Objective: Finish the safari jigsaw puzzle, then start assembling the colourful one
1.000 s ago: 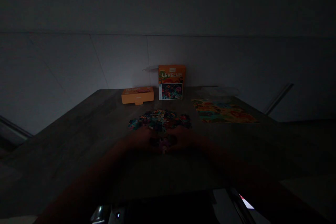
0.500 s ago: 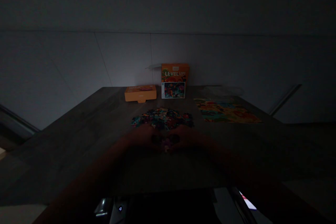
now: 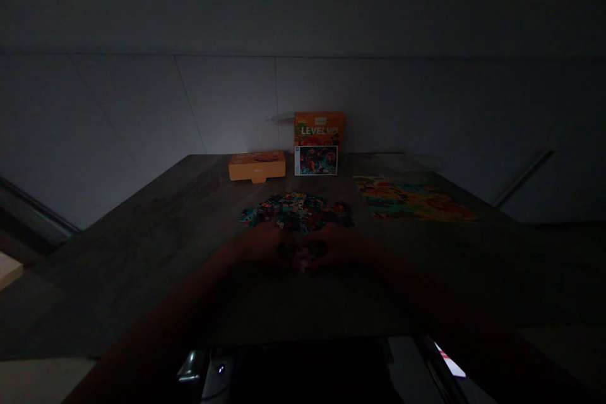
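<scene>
While the left hand [image 3: 265,243] and right hand [image 3: 339,245] are close together at the table [image 3: 142,252], purple puzzle pieces [image 3: 303,258] sit between them; it's too dark to tell if the fingers pinch. From there, the puzzle pile [image 3: 297,209] is at twelve o'clock, an orange box [image 3: 257,168] at eleven, a poster [image 3: 414,199] at two.

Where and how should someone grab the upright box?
Probably its upper right edge, from the right: the upright box stands tall and that side looks free; a card hides much of its lower front, something pale juts upper left.
</scene>
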